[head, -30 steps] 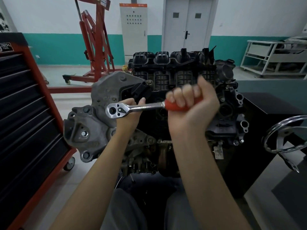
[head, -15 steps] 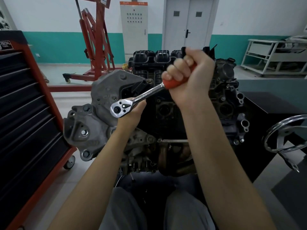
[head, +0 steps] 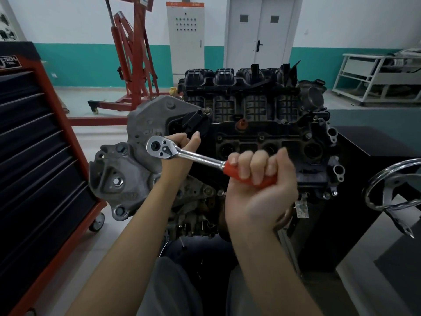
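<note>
Squarely in mid-view, held slantwise in front of the engine (head: pixel 257 126): a ratchet wrench (head: pixel 200 158), chrome head up at the left, red handle down at the right. Gripped at the handle by the right hand (head: pixel 259 188), all four fingers wrapped tight round the red grip. Backed at the head by the left hand (head: pixel 187 143), fingers curled in behind the chrome head and touching it, thumb sticking up; anything under those fingers hidden by the head. Head of the wrench just in front of the join between the grey cast cover (head: pixel 127 169) and the dark cylinder head (head: pixel 268 142), near a black plastic cap (head: pixel 196 123). Atop the engine, a black ribbed intake manifold (head: pixel 241 103).

Off to the left, a red-and-black tool chest (head: pixel 34 156) on castors, drawers shut. Behind, on the floor (head: pixel 75 99), a red engine crane (head: pixel 132 53), then a pale electrical cabinet (head: pixel 185 39) and a grey double door (head: pixel 259 30) against the white-and-teal wall (head: pixel 79 62). At the right edge, a chrome handwheel (head: pixel 394 185) close by, and a white rack (head: pixel 376 80) far back. At the bottom, grey trouser legs (head: pixel 173 288) under both forearms.
</note>
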Tool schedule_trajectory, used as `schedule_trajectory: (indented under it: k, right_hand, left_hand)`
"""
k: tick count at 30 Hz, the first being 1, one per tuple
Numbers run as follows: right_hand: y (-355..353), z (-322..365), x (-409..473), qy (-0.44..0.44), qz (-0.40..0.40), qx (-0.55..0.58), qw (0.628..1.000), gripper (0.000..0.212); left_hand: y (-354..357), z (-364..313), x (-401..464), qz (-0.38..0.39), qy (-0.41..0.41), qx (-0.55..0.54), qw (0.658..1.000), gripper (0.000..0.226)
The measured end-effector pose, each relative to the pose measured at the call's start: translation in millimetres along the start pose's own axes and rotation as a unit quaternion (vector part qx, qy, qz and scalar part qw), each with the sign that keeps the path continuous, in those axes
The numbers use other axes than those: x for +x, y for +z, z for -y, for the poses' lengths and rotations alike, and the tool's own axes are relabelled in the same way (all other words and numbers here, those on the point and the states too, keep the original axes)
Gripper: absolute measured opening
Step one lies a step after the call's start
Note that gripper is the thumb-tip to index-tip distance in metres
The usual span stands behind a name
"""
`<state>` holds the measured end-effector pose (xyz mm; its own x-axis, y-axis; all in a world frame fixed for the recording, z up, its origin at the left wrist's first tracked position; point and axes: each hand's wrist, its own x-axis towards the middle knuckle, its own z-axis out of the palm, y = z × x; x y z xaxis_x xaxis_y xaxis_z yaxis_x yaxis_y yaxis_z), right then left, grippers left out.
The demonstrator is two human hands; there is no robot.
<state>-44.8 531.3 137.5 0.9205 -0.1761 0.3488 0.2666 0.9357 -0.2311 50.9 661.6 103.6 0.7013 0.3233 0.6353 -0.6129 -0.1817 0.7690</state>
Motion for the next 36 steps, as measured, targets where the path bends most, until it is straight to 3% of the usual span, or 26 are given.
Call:
schedule_trajectory:
  k: [4, 8, 10, 13, 16, 20, 25, 32, 36]
  right_hand:
    - [19.5, 13.2, 46.8, 0.051, 0.023, -0.056, 0.997, 0.041]
    - [46.5, 15.9, 86.2, 0.127, 0.037, -0.111, 0.985, 0.042]
    - [53.3, 15.4, 91.4, 0.146, 0.038, -0.113, 0.982, 0.044]
    - [41.0, 14.9, 73.4, 0.107, 0.020, -0.095, 0.989, 0.042]
    - [12.2, 9.8, 29.7, 0.047, -0.019, -0.034, 0.998, 0.041]
    - [-8.2, -1.0, -11.4, 0.011, -0.026, 0.018, 0.999, 0.036]
    - [5.8, 10.8, 26.2, 0.035, -0.004, -0.022, 0.999, 0.044]
    - [56.1, 15.2, 92.3, 0.164, 0.053, -0.123, 0.977, 0.042]
    - [44.7, 14.2, 75.9, 0.139, 0.040, -0.092, 0.985, 0.044]
  left_hand:
    - [0.4, 7.5, 2.4, -0.020, -0.044, 0.028, 0.998, 0.050]
    - [2.3, 7.2, -1.5, -0.025, -0.072, 0.012, 0.997, 0.024]
    - [2.0, 7.0, -1.5, -0.018, -0.066, 0.023, 0.997, 0.022]
    - [-0.6, 6.8, 0.3, -0.014, -0.053, 0.026, 0.998, 0.027]
    - [-1.9, 3.5, -1.2, -0.002, -0.010, 0.012, 1.000, 0.045]
    - [1.2, -2.9, -4.0, -0.005, 0.013, -0.001, 1.000, 0.048]
    - [-0.4, 6.1, 2.1, -0.002, -0.014, 0.026, 1.000, 0.052]
    - [0.4, 12.2, -2.5, -0.020, -0.096, 0.055, 0.994, 0.035]
    - [-1.4, 1.8, -0.4, -0.020, -0.066, 0.039, 0.997, 0.031]
